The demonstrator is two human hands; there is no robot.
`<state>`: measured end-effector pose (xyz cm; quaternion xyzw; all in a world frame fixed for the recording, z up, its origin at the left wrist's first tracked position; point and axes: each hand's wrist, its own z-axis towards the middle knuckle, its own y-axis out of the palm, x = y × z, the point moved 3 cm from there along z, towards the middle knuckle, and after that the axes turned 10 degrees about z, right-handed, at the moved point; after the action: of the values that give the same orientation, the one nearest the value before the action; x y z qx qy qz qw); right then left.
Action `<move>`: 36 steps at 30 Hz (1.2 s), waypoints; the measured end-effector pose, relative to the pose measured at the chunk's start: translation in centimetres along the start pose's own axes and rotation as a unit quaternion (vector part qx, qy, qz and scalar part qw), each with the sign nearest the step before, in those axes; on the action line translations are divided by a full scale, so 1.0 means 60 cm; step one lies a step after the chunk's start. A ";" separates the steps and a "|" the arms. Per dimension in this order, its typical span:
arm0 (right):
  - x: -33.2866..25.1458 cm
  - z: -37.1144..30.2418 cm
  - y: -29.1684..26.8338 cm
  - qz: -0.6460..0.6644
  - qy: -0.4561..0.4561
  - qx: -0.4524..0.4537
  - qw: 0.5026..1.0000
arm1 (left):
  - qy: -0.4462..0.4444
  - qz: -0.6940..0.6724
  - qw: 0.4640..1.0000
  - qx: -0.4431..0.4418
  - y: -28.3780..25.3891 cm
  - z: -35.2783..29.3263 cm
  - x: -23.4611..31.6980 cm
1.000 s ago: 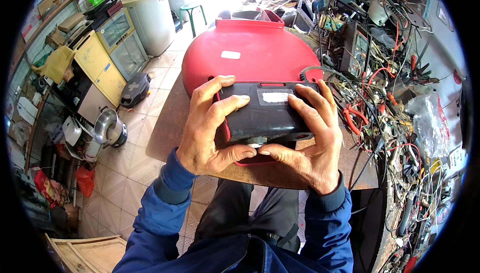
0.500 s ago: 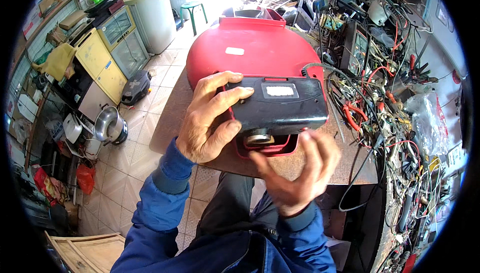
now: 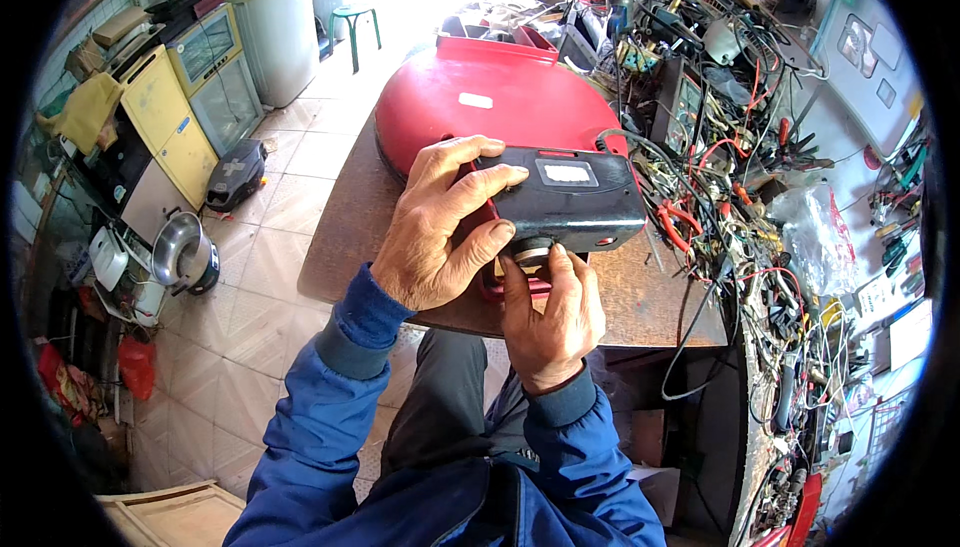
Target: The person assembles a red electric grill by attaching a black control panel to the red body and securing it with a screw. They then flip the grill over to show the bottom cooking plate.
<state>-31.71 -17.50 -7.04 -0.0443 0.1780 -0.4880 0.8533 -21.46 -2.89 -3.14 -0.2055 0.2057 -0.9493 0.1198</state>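
Observation:
A large round red appliance (image 3: 530, 92) lies on the brown table. At its near end is a black control housing (image 3: 600, 199) with a pale label on top. My left hand (image 3: 435, 232) is wrapped over the left end of this housing, thumb along its front edge and fingers on top. On the housing's front side sits a round knob (image 3: 532, 250) with a metallic rim. My right hand (image 3: 553, 317) pinches this knob between thumb and fingers, partly covering it. Below the knob a bit of the red handle shows, mostly hidden by my hands.
To the right, a heap of cables and tools covers the bench, with red-handled pliers (image 3: 679, 227) and a clear plastic bag (image 3: 815, 237). A black cord (image 3: 680, 372) hangs over the table's right side. Left on the tiled floor stand a metal pot (image 3: 183, 255) and a black case (image 3: 236, 177).
My right hand has moved left from the housing's right front corner and closed on the knob. My left hand keeps its hold. The whole view has shifted slightly.

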 end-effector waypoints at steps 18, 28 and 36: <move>-0.004 0.013 -0.006 -0.030 -0.078 -0.027 0.996 | 0.008 -0.004 1.000 0.013 0.001 0.000 -0.003; -0.007 0.018 -0.006 0.027 0.009 -0.007 1.000 | 0.005 0.002 1.000 0.023 0.008 -0.003 -0.004; -0.006 0.022 0.001 0.031 0.029 -0.017 0.999 | -0.004 0.032 0.999 0.006 0.011 -0.005 -0.005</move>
<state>-31.35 -17.28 -5.71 -0.0393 0.2120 -0.4596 0.8615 -21.24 -3.30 -3.78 -0.2014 0.2063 -0.9453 0.1524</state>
